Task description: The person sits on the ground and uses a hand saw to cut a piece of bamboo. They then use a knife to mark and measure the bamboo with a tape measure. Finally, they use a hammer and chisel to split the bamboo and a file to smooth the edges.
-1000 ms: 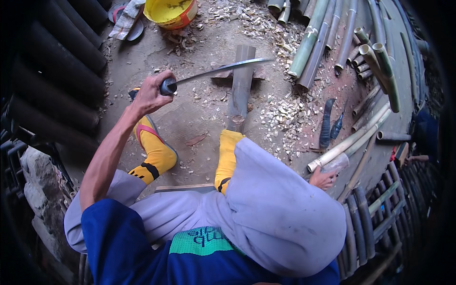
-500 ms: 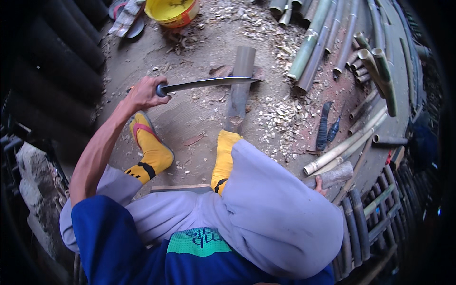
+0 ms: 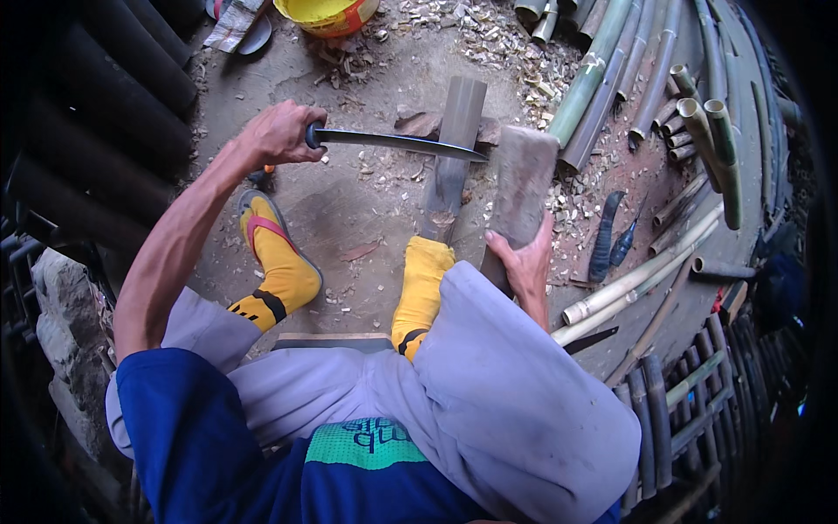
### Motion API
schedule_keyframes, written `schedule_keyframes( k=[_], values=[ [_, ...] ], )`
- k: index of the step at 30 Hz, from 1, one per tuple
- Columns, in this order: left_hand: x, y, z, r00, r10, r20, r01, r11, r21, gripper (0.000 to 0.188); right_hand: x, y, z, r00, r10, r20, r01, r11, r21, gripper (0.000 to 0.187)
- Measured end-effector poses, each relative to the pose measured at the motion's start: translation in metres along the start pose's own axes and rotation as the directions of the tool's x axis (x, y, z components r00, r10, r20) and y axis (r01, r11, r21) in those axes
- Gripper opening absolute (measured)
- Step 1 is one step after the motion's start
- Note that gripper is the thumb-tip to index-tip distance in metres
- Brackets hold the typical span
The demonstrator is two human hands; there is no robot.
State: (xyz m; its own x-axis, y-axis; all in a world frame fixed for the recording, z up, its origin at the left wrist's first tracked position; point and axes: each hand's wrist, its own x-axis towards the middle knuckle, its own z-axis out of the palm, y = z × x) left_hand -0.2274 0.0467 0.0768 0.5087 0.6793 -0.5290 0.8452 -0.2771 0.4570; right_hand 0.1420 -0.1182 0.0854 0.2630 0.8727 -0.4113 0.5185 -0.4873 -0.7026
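My left hand (image 3: 284,133) is closed round the dark handle of a long machete (image 3: 384,139). Its blade points right and lies over a brown length of bamboo or wood (image 3: 463,105); whether the two touch I cannot tell. That length rests at an angle across a flat reddish-brown piece (image 3: 421,125) on the ground, its near end by my yellow-socked foot (image 3: 422,279). In my right hand (image 3: 526,266) is a thick, worn wooden block (image 3: 524,188), gripped by its lower end. The block's top stands close to the blade tip, to its right.
Several bamboo poles (image 3: 598,61) lie at the upper right. A black-handled tool (image 3: 604,236) and a smaller dark tool (image 3: 623,244) rest among pale chips. A saw blade (image 3: 591,341) shows beside my right knee. Far left stands a yellow bucket (image 3: 330,16); dark curved pieces (image 3: 131,96) line the left.
My right hand has brought the wooden block from beside my right knee, up and left, near the machete's tip. My left hand and the machete have shifted slightly right.
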Motion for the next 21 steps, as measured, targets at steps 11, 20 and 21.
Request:
schedule_keyframes(
  k=[11,20,21],
  values=[
    [0.011,-0.005,0.004,0.999,-0.042,0.032,0.043,0.999,-0.014,0.030,0.021,-0.013,0.005,0.947,-0.322,0.014,0.322,0.943,-0.087,0.101],
    [0.011,-0.003,-0.002,0.998,-0.058,0.031,0.057,0.998,0.011,0.029,0.019,-0.022,0.005,0.948,-0.317,0.033,0.319,0.947,-0.048,0.104],
    [0.011,-0.004,-0.002,0.999,-0.048,0.021,0.047,0.999,0.018,0.029,0.019,-0.022,0.006,0.951,-0.307,0.044,0.309,0.951,-0.026,0.103]
  ],
)
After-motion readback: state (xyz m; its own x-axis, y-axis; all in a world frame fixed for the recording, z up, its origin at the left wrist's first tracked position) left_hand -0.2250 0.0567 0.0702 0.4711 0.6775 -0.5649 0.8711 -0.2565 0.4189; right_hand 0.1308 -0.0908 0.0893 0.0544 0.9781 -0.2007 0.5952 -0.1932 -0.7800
